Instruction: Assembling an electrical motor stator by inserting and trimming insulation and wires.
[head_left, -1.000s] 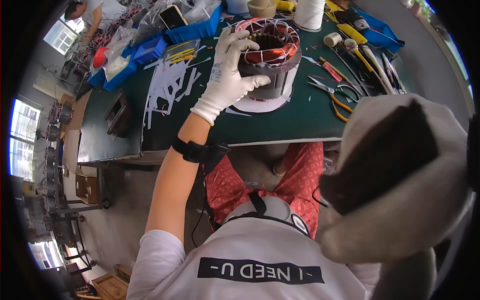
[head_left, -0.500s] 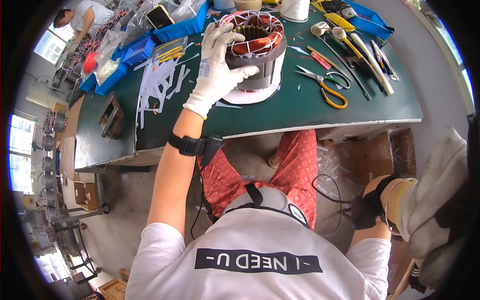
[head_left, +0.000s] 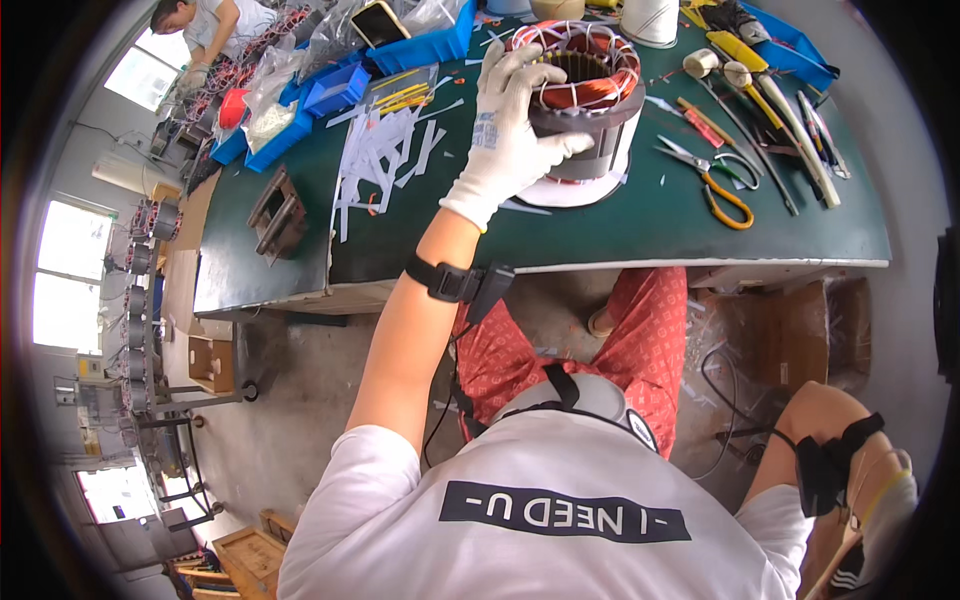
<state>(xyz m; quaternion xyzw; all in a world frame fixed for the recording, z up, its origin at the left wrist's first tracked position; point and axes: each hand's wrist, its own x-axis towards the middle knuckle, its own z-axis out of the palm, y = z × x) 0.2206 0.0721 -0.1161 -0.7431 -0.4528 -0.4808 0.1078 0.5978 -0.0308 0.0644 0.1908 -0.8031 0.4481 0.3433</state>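
While the left hand [head_left: 508, 130] clamps 1 wire-wound motor part [head_left: 592, 122], green surface [head_left: 570, 235] below, scissors [head_left: 706, 171] nearby, right hand [head_left: 888, 520] at edge, grip impossible to tell

stator winding [head_left: 590, 95]: orange-red, white bands | stator core [head_left: 600, 152]: dark grey | left glove [head_left: 505, 140], upper centre: white | scissors [head_left: 708, 179], upper right: green, orange, silver | tabletop [head_left: 450, 235]: dark green | trousers [head_left: 640, 320]: red, pale repeating motif | parts bin [head_left: 425, 45], upper left: blue

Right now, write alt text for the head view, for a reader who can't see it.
A person's gloved left grip is spread against a stator with orange windings, at a green table. Paper strips lie left of it, scissors and mallets right.
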